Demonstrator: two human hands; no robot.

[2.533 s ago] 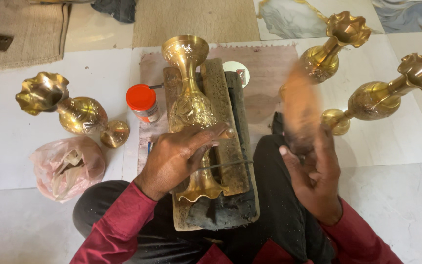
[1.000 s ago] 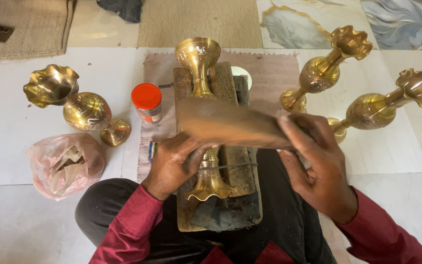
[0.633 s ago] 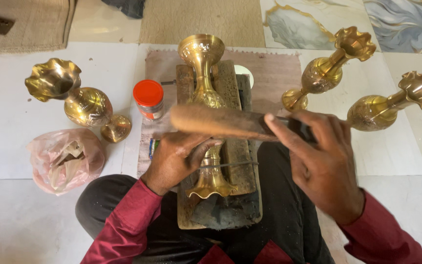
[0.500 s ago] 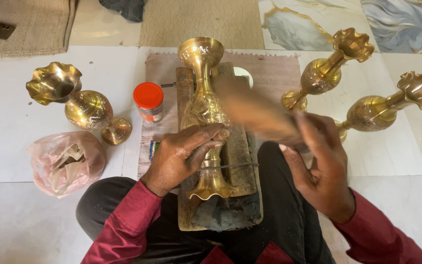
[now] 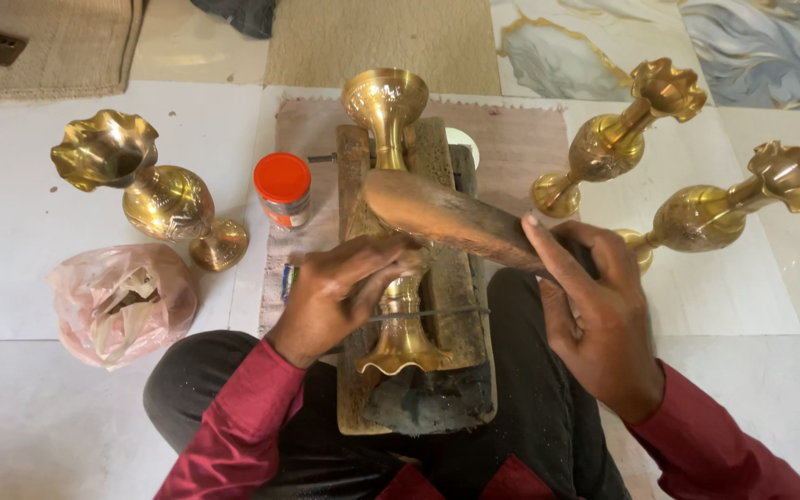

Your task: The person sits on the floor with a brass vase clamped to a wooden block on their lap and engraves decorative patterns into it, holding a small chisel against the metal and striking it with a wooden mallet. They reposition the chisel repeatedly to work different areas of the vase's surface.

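The right hand (image 5: pixel 599 319) has swung the wooden mallet (image 5: pixel 446 218) back down across the brass vase (image 5: pixel 391 213).

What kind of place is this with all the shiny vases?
Probably a small home metalcraft workshop on a tiled floor. A brass vase lies on a wooden work block, the right hand holds a wooden mallet over it, and a finished brass vase lies nearby.

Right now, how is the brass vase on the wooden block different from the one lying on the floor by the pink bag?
The vase on the block lies lengthwise on the wooden block, gripped by the left hand, with the wooden mallet in the right hand across it. The floor vase lies untouched on the tile. The block vase has a round, smooth mouth; the floor vase's rim is wavy and fluted. Both are shiny, gold-coloured, footed vases.
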